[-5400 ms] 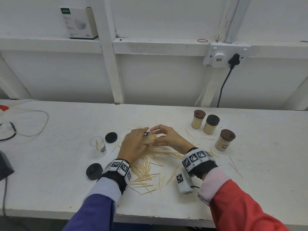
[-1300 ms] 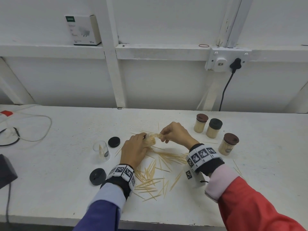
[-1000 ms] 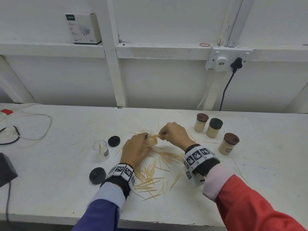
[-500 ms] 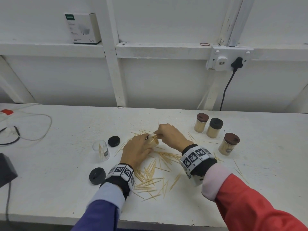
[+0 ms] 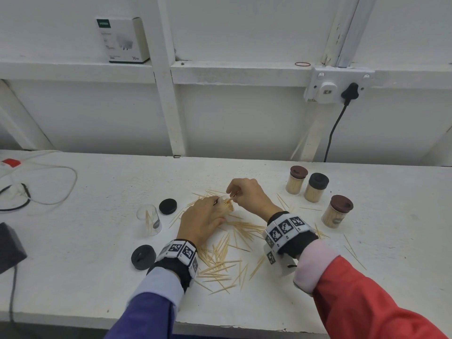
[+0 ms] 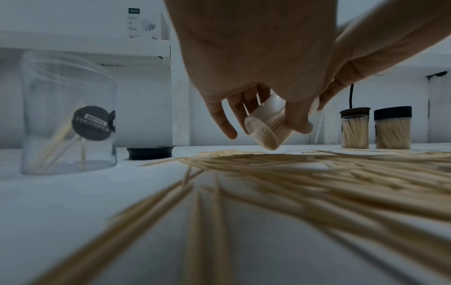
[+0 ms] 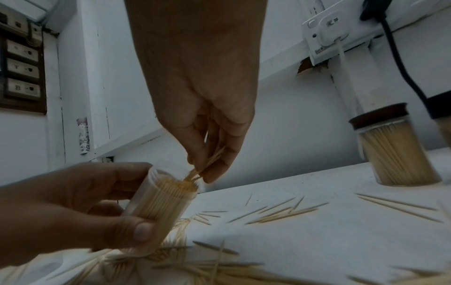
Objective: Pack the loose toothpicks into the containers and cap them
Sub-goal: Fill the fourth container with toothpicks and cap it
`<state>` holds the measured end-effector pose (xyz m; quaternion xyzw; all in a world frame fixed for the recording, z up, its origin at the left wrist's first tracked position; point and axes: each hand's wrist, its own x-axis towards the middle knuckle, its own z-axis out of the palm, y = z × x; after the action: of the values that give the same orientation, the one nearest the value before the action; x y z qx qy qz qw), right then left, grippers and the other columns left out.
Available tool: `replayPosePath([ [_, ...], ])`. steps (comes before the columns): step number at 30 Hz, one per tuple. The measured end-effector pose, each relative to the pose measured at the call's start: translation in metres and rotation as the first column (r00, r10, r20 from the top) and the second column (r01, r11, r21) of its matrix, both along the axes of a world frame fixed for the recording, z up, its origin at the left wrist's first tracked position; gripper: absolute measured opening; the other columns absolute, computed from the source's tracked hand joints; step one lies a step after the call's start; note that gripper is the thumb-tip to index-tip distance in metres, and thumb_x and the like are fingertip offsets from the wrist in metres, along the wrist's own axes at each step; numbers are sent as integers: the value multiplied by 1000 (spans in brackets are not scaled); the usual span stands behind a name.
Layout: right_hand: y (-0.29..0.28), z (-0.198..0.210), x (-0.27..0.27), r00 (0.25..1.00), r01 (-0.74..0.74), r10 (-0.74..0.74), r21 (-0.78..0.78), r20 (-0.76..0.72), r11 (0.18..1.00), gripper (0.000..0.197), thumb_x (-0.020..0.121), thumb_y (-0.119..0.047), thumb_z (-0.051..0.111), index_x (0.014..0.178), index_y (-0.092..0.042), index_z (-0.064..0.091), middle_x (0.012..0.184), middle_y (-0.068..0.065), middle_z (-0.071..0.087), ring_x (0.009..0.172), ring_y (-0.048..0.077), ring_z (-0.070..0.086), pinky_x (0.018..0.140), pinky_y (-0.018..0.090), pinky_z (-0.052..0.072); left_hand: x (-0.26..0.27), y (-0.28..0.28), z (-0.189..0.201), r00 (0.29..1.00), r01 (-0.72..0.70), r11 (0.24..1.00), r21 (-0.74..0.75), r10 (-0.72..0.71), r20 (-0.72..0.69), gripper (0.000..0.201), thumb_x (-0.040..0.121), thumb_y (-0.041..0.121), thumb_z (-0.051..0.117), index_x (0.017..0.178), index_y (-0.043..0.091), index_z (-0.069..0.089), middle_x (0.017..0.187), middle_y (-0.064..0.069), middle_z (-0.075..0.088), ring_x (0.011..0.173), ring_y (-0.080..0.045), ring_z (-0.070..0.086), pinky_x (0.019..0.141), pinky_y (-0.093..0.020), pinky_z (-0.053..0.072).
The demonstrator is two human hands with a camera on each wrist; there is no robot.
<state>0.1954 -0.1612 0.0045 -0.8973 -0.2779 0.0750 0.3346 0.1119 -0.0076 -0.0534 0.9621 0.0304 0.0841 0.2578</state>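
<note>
My left hand [image 5: 204,217] grips a clear, nearly full toothpick container [image 7: 161,200], tilted with its mouth toward the right; its base [image 6: 261,133] shows below the fingers in the left wrist view. My right hand [image 5: 247,195] pinches a small bunch of toothpicks [image 7: 207,164] with their tips in the container's mouth. Loose toothpicks [image 5: 220,255] lie scattered on the white table [image 5: 73,265] under and in front of both hands. Another clear container [image 5: 149,218] with a few picks stands open at the left. Two black caps [image 5: 168,206] [image 5: 143,256] lie near it.
Three capped, full containers [image 5: 298,176] [image 5: 317,183] [image 5: 337,210] stand at the right. Cables [image 5: 49,189] and a dark box [image 5: 9,243] lie at the left edge. A wall socket with a black plug [image 5: 349,92] and a white carton [image 5: 122,39] sit above on the ledge.
My right hand has moved left, bringing its pinched toothpicks to the container's mouth. My left hand has kept holding the container in about the same place.
</note>
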Motion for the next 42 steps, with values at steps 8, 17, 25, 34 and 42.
replayPosePath([
  [8,0,-6,0,1000,12,-12,10,16,1000,16,83,4,66,96,-6,69,93,10,72,88,21,67,86,38,53,-1,-2,3,1000,26,1000,11,-26,-3,53,85,44,66,130,23,48,120,5,58,112,-16,52,87,-35,46],
  [17,-2,-7,2,997,64,-60,-68,54,996,8,82,-14,74,89,-14,69,85,0,71,77,17,64,75,37,54,-4,-2,6,998,60,998,24,-60,-13,57,87,42,63,137,22,43,128,5,55,119,-15,47,91,-34,44],
  [25,-9,-8,6,984,142,-131,87,-123,986,15,75,-7,81,74,-6,66,60,4,67,48,13,64,50,20,51,-5,-4,7,997,75,997,15,-75,-9,56,87,41,63,137,22,44,127,5,55,119,-15,48,92,-36,45],
  [34,-6,-9,5,983,120,-97,146,-156,982,19,83,6,65,97,-5,71,89,11,70,68,13,62,70,27,56,-6,-4,8,998,69,998,4,-69,-7,55,87,42,63,135,24,44,126,7,55,118,-14,49,90,-33,44],
  [42,3,-12,-8,965,83,-11,265,-263,961,50,89,10,49,129,-19,55,117,12,60,105,24,62,84,35,54,-7,-5,9,996,82,997,-6,-82,-18,54,86,43,64,132,23,46,123,5,57,115,-15,51,88,-37,47],
])
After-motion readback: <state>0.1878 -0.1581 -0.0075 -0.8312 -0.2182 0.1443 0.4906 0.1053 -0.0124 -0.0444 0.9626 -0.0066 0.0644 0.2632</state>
